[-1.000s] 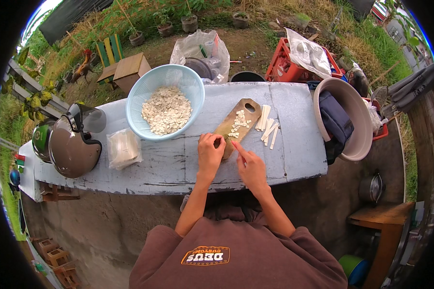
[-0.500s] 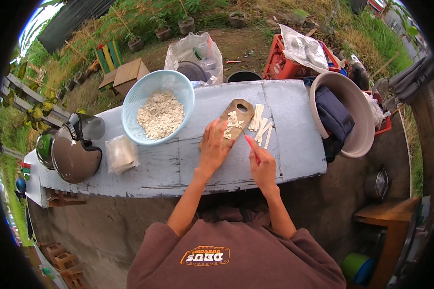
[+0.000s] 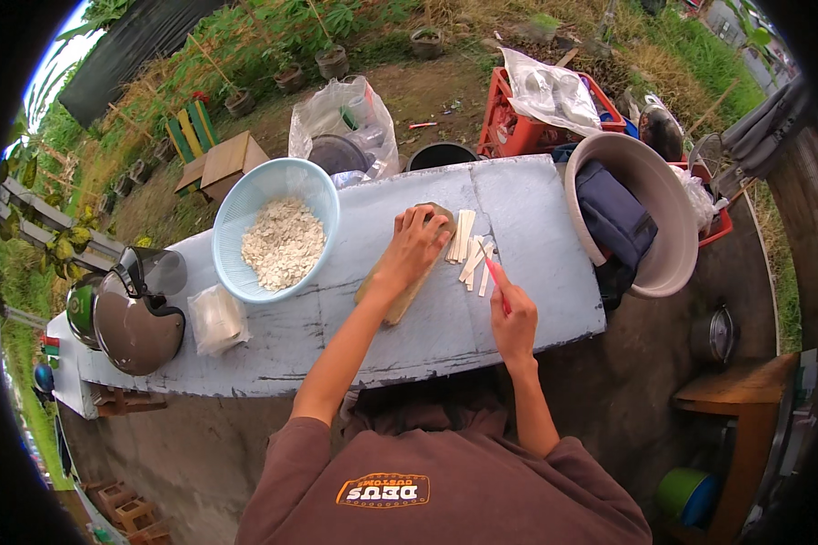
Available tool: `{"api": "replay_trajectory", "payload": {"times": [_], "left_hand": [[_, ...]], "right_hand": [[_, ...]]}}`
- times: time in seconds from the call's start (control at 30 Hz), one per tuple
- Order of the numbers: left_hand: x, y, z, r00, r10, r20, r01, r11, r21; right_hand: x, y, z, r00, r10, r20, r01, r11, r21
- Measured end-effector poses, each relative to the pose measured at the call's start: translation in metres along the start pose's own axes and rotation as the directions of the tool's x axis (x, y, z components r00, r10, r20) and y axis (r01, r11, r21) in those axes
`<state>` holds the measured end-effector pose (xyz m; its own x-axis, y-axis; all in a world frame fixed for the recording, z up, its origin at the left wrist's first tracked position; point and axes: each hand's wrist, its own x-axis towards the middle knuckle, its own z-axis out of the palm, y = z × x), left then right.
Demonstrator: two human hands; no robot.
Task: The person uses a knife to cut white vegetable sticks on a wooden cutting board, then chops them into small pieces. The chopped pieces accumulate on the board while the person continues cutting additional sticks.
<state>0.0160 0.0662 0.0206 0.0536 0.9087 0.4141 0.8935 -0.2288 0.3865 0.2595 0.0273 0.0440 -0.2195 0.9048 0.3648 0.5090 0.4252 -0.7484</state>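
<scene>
My left hand is closed over the far end of a small wooden cutting board, fingers curled around its edge. The board looks tilted, and the hand and forearm cover much of it. My right hand grips a knife by its pink-red handle, blade pointing away from me. Just beyond the blade, pale flat strips lie in a loose bunch on the table, to the right of the board. Left of the board stands a light blue mesh basin holding a heap of small pale cut pieces.
A clear plastic bag and a brown helmet sit on the grey-blue table at the left. Against its right end leans a large beige tub with a dark blue bag. Behind stands a red crate.
My left hand has gone from lying flat on the board to gripping its far end. The small pieces seen on the board are now hidden. The knife has moved off the board, rightward.
</scene>
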Motion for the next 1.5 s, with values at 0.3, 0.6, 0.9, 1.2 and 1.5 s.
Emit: {"api": "replay_trajectory", "payload": {"times": [0.3,0.6,0.9,1.2,1.5], "left_hand": [[0.005,-0.005,0.01,0.997,-0.041,-0.068,0.032,0.991,-0.133],[-0.033,0.002,-0.017,0.98,-0.185,-0.07,0.184,0.983,-0.016],[-0.017,0.006,-0.008,0.989,-0.124,0.078,0.12,0.992,0.047],[-0.014,0.014,0.001,0.968,-0.131,-0.212,0.16,0.979,0.126],[-0.019,-0.001,0.01,0.995,-0.084,-0.06,0.084,0.996,-0.017]], "right_hand": [[0.0,0.017,0.012,0.997,-0.011,-0.081,-0.002,0.988,-0.153],[0.001,0.013,0.013,0.997,-0.01,-0.073,-0.004,0.982,-0.189],[-0.001,0.017,0.018,0.994,-0.031,-0.1,0.012,0.983,-0.182],[-0.001,0.015,0.015,0.994,-0.049,-0.095,0.032,0.983,-0.179],[-0.001,0.013,0.015,0.994,-0.061,-0.093,0.04,0.975,-0.217]]}}
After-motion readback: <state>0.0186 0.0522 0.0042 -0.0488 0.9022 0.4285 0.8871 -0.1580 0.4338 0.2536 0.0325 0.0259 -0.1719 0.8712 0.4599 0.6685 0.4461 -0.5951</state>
